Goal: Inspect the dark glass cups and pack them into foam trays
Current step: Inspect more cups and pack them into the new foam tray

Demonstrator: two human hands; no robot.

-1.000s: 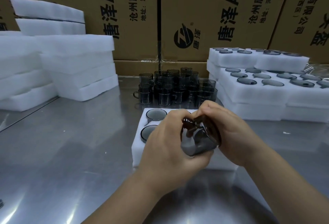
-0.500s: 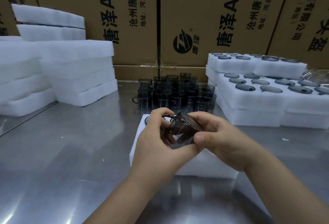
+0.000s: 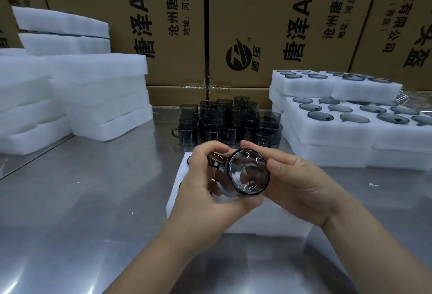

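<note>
A dark glass cup [image 3: 247, 173] lies on its side between both hands, its open mouth turned toward me and its handle pointing up and left. My left hand [image 3: 205, 190] grips it from below and from the left. My right hand [image 3: 297, 183] holds its rim, thumb on the right edge and fingers over the top. Under the hands sits a white foam tray [image 3: 268, 221], mostly covered by them. A cluster of several loose dark cups [image 3: 229, 123] stands behind it on the steel table [image 3: 81, 200].
Stacks of blank white foam trays [image 3: 98, 92] fill the left side. Foam trays packed with cups [image 3: 350, 120] are stacked at the right. Cardboard boxes [image 3: 268, 24] wall off the back of the table.
The cup has been turned in my hands: first its base faced me, then it tilted, and now its open mouth faces me. Both hands kept hold of it and rose slightly.
</note>
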